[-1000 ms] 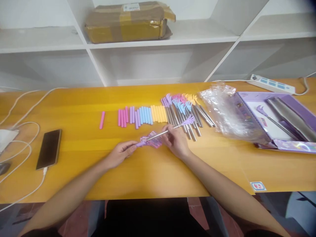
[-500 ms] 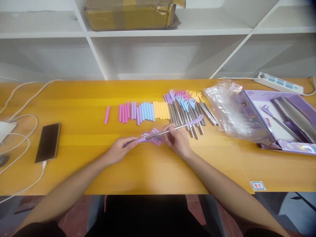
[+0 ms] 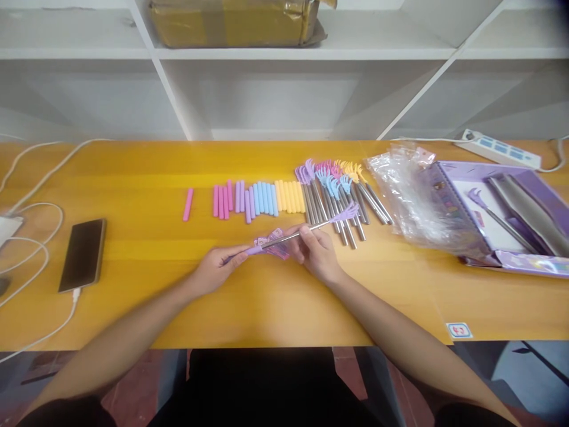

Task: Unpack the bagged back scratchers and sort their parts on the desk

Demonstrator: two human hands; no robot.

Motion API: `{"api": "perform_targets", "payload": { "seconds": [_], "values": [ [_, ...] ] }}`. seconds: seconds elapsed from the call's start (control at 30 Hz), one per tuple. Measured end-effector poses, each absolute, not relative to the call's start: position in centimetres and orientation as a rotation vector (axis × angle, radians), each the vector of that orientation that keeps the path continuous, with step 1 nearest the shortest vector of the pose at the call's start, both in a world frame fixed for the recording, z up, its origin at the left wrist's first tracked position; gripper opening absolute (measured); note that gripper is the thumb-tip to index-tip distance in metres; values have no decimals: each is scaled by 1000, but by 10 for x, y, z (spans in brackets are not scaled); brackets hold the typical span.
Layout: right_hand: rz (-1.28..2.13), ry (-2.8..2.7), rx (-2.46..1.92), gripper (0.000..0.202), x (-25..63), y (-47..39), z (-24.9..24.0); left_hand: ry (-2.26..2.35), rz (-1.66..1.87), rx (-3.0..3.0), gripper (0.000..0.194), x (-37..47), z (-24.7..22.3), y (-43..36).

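Observation:
A purple back scratcher [image 3: 284, 238] with a metal shaft is held slantwise between my two hands. My left hand [image 3: 217, 268] grips its purple handle end. The fingers of my right hand [image 3: 315, 252] are closed on the metal shaft, just below the purple claw head. Beneath the shaft, small pink printed cards [image 3: 276, 248] lie on the table, partly hidden. Beyond it, several back scratchers [image 3: 331, 198] with purple, pink, blue and yellow heads lie bunched together. To their left is a row of handle tubes [image 3: 264, 198] in pink, purple, blue and yellow.
On the right are clear plastic bags [image 3: 402, 201] and an open purple box [image 3: 489, 234] holding another scratcher. A power strip [image 3: 500, 150] stands behind the box. A phone [image 3: 83, 255] on a cable lies left. White shelves [image 3: 284, 101] rise behind the table.
The scratcher's purple claw head has turned about the shaft and now shows its spread prongs; its tip sits slightly further left. Both hands keep their grip.

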State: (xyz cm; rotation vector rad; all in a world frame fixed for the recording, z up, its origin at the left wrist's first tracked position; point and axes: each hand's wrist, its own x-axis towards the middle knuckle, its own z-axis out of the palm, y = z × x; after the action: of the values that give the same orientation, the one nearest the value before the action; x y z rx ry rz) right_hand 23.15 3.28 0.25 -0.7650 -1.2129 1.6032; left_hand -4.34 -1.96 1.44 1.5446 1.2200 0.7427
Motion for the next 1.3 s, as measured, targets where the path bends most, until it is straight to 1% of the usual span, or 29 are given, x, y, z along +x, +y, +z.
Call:
{"api": "perform_targets", "payload": {
  "seconds": [0.2,0.37,0.5,0.67,0.77,0.97,1.3],
  "values": [
    [1612,-1175,-815,49,225,30,4,1224,755,1541,60,-43,10,-22],
    [1568,-1256,-818,48,247,50,14,1114,738,1316,68,-54,4,-15],
    [1465,-1069,-824,55,277,78,22,1131,705,1308,62,-66,9,-8],
    [1293,-1118,-819,50,297,95,25,1169,599,1428,57,-67,27,-6],
    [1350,-1174,-816,50,295,93,25,1173,566,1462,55,-63,32,-8],
    [1437,-1214,-886,31,290,83,29,1203,567,1549,50,-64,20,-11],
    [1472,-1224,-901,30,288,80,30,1254,529,1658,45,-67,13,-18]
  ]
}}
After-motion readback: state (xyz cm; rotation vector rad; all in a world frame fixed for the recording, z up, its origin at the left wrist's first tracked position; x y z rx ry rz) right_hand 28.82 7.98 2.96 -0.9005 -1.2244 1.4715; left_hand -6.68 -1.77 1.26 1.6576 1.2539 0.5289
